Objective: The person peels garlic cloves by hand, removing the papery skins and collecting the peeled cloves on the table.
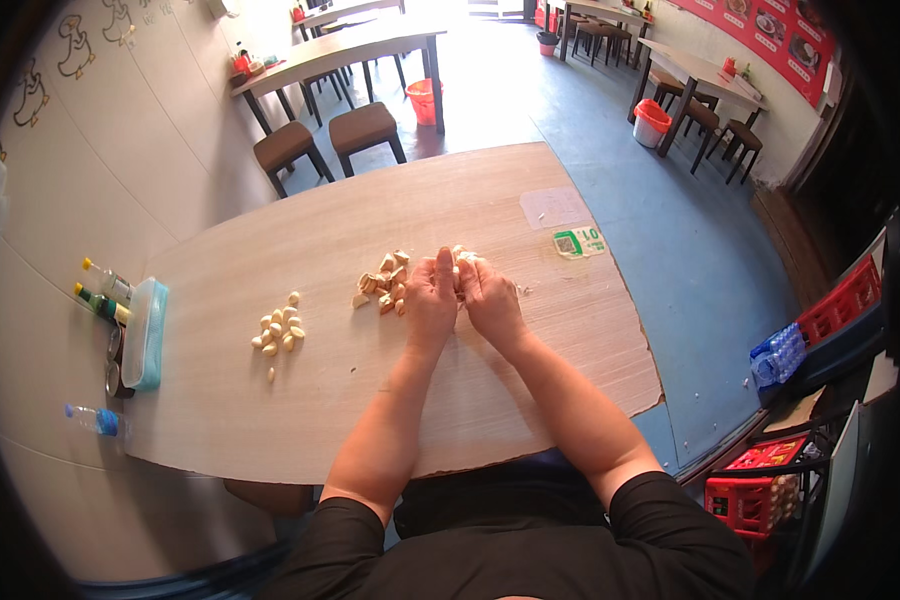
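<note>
My left hand and my right hand are close together over the table, with their thumbs side by side. A pale piece of garlic shows between the fingers, mostly hidden by them, so I cannot tell whether it is a single clove. Whitish garlic skins show just past my fingertips. Touching or close beside my left hand lies a heap of unpeeled garlic cloves. Farther left, a group of smooth peeled garlic cloves rests on the wood-grain tabletop.
A turquoise-edged plastic container, sauce bottles and a water bottle line the wall side. Flat stickers mark the table's right part. Stools stand beyond the far edge. Red crates are at lower right.
</note>
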Demonstrator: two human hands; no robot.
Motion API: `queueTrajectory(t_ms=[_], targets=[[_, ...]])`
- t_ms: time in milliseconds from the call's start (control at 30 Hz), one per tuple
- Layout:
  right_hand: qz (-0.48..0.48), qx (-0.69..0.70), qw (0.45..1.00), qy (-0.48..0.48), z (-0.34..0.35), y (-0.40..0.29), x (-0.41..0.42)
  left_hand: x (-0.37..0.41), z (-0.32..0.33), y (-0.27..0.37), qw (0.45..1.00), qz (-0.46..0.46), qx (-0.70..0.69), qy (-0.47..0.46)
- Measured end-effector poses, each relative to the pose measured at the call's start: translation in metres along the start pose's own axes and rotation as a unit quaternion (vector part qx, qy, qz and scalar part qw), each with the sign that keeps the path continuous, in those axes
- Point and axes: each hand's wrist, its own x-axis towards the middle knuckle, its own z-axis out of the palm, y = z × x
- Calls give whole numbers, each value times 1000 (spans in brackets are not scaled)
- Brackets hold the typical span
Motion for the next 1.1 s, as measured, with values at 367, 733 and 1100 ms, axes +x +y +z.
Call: queueTrajectory(t_ms=[367,733,1100], targets=[[34,-82,996,6,-7,6,4,12,-19,15,959,-190,-127,-166],[61,-4,998,-4,-7,18,11,14,-30,15,951,-188,-129,-209],[8,-36,999,-10,-15,14,10,22,-36,0,978,-158,-66,-120]])
